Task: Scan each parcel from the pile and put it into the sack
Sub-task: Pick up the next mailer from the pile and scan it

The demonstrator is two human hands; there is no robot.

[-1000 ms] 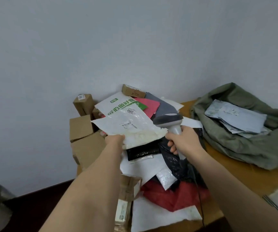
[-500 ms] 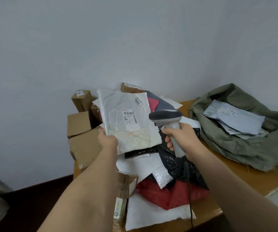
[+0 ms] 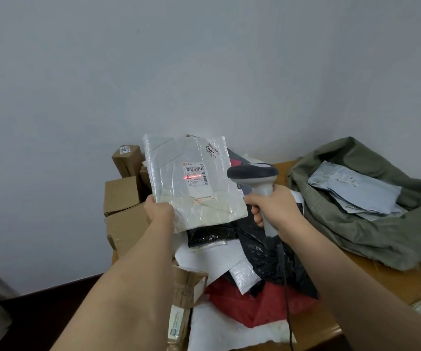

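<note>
Our left hand [image 3: 159, 210] reaches forward at arm's length and grips the lower left corner of a clear plastic parcel [image 3: 191, 181], holding it upright with its shipping label [image 3: 195, 179] facing us. Our right hand [image 3: 275, 209] has its fingers wrapped round the grey handle of the barcode scanner [image 3: 255, 177], head pointed left at the parcel; a red laser line lies across the label. Below both hands the pile [image 3: 242, 269] of black, white and red mailers covers the wooden table [image 3: 371, 279], with cardboard boxes [image 3: 122, 196] stacked to the left. The green sack [image 3: 356, 224] lies open at the right, pale parcels already inside.
</note>
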